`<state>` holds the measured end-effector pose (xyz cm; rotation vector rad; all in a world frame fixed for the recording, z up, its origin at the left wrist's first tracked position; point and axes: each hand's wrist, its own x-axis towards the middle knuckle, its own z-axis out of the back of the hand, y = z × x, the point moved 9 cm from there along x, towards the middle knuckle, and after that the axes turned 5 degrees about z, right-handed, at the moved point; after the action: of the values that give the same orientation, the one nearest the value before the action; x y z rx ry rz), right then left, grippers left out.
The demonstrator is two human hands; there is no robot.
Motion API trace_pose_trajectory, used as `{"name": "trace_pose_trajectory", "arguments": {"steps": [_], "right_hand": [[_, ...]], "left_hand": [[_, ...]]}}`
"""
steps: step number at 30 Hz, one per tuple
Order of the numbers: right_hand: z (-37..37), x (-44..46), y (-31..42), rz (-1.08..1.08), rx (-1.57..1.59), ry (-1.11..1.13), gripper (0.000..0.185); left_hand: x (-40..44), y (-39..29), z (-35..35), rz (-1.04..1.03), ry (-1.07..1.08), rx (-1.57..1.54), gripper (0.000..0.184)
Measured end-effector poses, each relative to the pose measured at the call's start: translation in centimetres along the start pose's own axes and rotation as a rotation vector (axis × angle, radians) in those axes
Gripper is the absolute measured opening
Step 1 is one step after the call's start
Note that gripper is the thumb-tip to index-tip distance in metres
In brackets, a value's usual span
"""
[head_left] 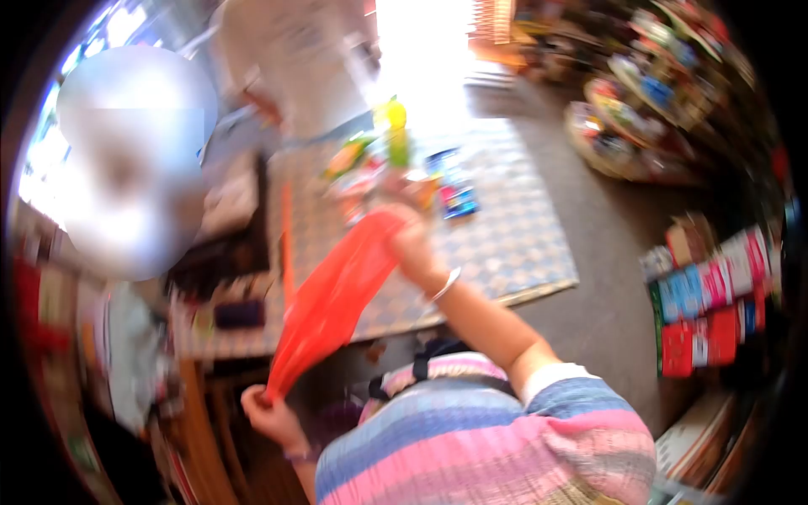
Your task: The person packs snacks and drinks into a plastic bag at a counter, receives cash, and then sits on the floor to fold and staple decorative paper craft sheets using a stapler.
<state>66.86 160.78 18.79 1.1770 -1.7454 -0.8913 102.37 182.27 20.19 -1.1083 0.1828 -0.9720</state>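
Observation:
A thin red plastic bag (338, 290) stretches slantwise between my two hands, above the near edge of the table. Down at the lower left, my left hand (271, 414) is closed round the bag's gathered end. My right hand (411, 248), with a light bangle on the wrist, is closed on the wider upper end; motion blurs its fingers. Just beyond it on the table lie blue packets (454, 185) and a blurred group of colourful packets (353, 181). A yellow-green bottle (396, 135) stands behind them.
A checkered cloth (522, 244) covers the table. Baskets of goods (619, 139) stand at the far right, with colourful boxes (711, 290) nearer. A dark purple object (240, 315) sits at the table's left. Another person (290, 59) is across the table.

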Motion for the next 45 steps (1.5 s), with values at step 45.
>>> {"name": "trace_pose_trajectory", "arguments": {"steps": [45], "right_hand": [[4.6, -11.2, -3.0, 0.18, -1.415, 0.962, 0.024]], "left_hand": [[3.5, -13.6, -14.0, -0.394, 0.462, 0.142, 0.045]]}}
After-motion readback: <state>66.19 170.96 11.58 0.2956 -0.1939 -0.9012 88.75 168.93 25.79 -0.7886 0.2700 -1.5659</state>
